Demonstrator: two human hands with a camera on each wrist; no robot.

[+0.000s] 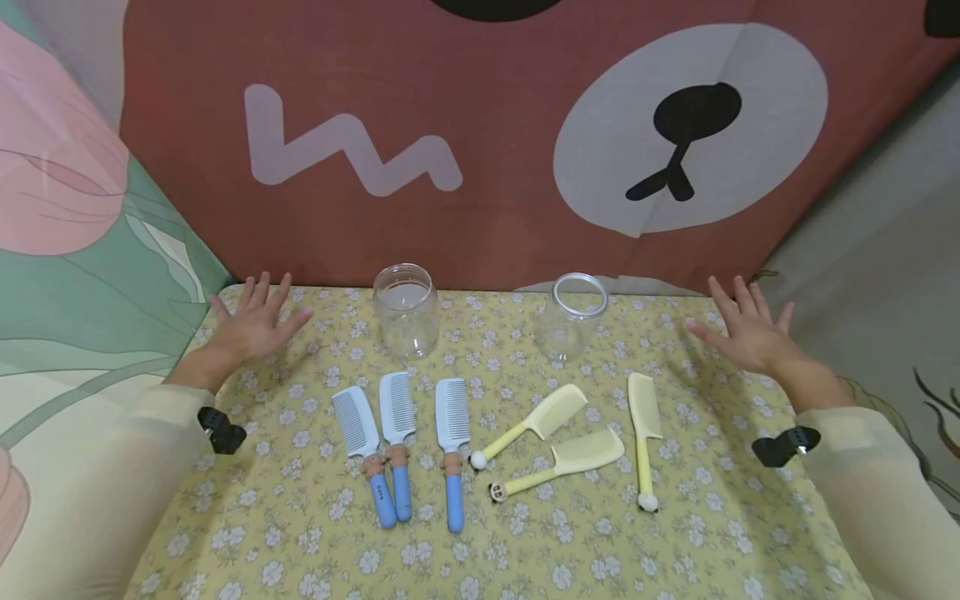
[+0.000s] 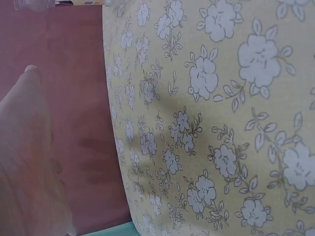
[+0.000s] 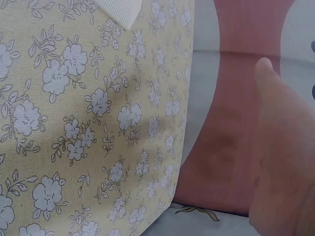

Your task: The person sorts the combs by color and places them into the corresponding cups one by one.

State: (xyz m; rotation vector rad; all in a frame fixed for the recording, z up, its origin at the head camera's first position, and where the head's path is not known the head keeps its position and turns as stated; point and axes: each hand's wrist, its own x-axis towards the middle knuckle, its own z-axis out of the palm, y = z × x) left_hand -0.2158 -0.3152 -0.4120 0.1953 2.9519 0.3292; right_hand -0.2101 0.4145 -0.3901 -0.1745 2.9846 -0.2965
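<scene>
Three blue combs (image 1: 452, 417), fine-toothed with rounded handles, lie nearer the left hand (image 1: 251, 332); three cream combs (image 1: 588, 452), slim-handled, nearer the right hand (image 1: 750, 337) — both spread, fingers straight. Between them stand a clear rounded jar (image 1: 408, 327) and a silver-rimmed jar (image 1: 566, 331) on the flower-printed tabletop (image 1: 300, 542).

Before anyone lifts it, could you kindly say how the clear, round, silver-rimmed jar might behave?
The silver-rimmed jar is probably light for its size, as it looks empty. Being smooth and shiny, it may feel slippery. Its rounded shape suggests it could roll if tipped over.
</scene>
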